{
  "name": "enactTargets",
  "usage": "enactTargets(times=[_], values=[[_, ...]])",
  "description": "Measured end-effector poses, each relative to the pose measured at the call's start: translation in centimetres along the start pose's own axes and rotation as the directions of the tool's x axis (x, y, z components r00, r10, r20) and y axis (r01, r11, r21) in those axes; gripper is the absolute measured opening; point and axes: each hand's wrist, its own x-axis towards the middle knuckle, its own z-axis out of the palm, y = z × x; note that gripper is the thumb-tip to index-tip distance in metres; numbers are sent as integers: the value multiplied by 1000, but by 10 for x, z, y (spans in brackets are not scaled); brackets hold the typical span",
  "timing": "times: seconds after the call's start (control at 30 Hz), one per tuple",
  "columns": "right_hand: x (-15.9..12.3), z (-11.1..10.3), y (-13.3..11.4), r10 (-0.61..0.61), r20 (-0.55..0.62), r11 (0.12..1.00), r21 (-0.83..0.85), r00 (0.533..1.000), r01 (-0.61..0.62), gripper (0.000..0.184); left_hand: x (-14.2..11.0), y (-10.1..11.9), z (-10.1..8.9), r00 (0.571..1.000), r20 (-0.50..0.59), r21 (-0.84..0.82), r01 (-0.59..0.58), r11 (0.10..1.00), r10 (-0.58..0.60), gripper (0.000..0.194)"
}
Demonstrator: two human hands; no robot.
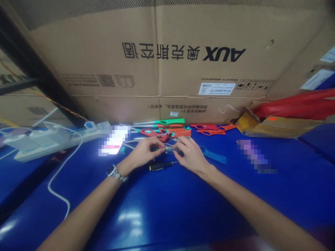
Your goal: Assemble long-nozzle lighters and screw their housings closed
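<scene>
Slim metallic piece (170, 149) is lying between our two hands, above the middle of the blue table (162, 202) and just to the far side of a black-and-yellow screwdriver (158, 166). Its long axis is running roughly left to right, from one set of fingertips to the other. Our left hand (145, 151) is pinching the left end between thumb and finger. Our right hand (192, 156) is curling over the right end; we are not managing to tell whether it is gripping or only steadying. Neither hand is sitting clearly nearer. A translucent blue handle (215, 155) is reaching out rightward from behind the right hand. Several long-nosed lighters (173, 122) are lying farther off, near the carton (104, 59).
</scene>
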Motion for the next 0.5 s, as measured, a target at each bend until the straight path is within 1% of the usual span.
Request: enactTargets(times=[0.1, 0.2, 0.3, 0.37, 0.5], values=[[0, 0, 0, -20, -23, 1000, -3, 1000, 20, 9, 0, -1, 0, 1000, 3, 3, -14, 1000, 14, 10], [-1, 1, -1, -30, -13, 999, -13, 999, 29, 10, 0, 1, 1, 999, 4, 32, -53, 998, 53, 8], [0, 3, -3, -30, 28, 999, -18, 999, 31, 11, 0, 2, 2, 994, -2, 100, -105, 989, 105, 7], [0, 3, -5, -29, 68, 1000, -6, 997, 29, 10, 0, 1, 2, 991, 15, 158, -134, 978, 133, 8], [0, 3, -2, 27, 136, 998, 53, 990, -35, 8, 0, -3, 0, 989, 69, 281, -144, 949, 129, 9]])
